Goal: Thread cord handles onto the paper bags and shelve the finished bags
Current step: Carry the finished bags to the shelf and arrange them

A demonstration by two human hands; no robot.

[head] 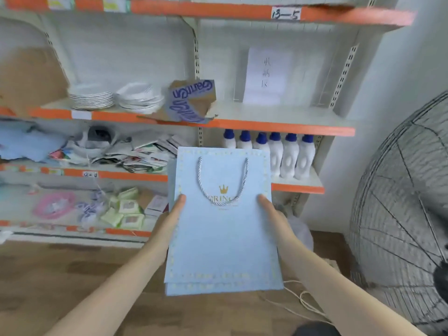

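A flat stack of light blue paper bags (223,246) with a gold crown print is held up in front of the shelving. A silver-blue cord handle (223,183) hangs in a loop over the top bag's face. My left hand (173,214) grips the stack's left edge, thumb on the front. My right hand (271,212) grips the right edge the same way. The fingers behind the bags are hidden.
Orange-edged shelves (278,128) stand ahead: plates (92,98) and a torn cardboard box (191,100) on the middle level, several white bottles (274,154) with blue caps just behind the bags. A large wire-guard fan (407,214) stands at the right. Loose cord (303,301) lies on the wooden floor.
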